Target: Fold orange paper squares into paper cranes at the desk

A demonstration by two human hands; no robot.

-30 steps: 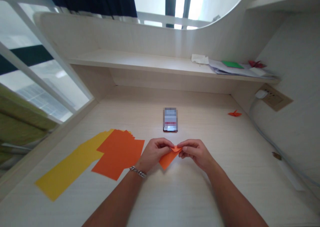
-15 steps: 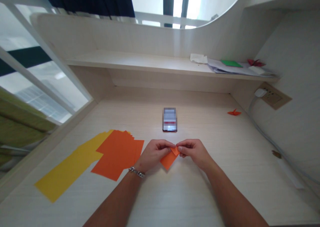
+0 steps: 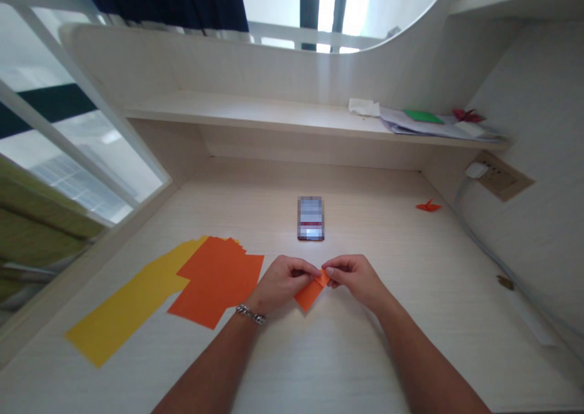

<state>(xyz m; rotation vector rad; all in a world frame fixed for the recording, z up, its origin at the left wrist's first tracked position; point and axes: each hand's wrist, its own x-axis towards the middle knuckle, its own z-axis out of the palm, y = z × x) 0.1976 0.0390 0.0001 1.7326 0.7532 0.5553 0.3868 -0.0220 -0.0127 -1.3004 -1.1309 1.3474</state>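
small folded orange origami paper (image 3: 310,293), one corner pointing down, short flap on top

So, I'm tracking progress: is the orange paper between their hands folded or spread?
Folded: the orange paper pinched between the left hand and right hand shows a doubled shape with a flap, unlike the flat orange sheets.

Bright orange folded paper (image 3: 311,292) at lower centre, orange paper sheets (image 3: 216,280) and yellow paper sheets (image 3: 128,307) at lower left, on a pale cream wood-grain surface (image 3: 365,359)
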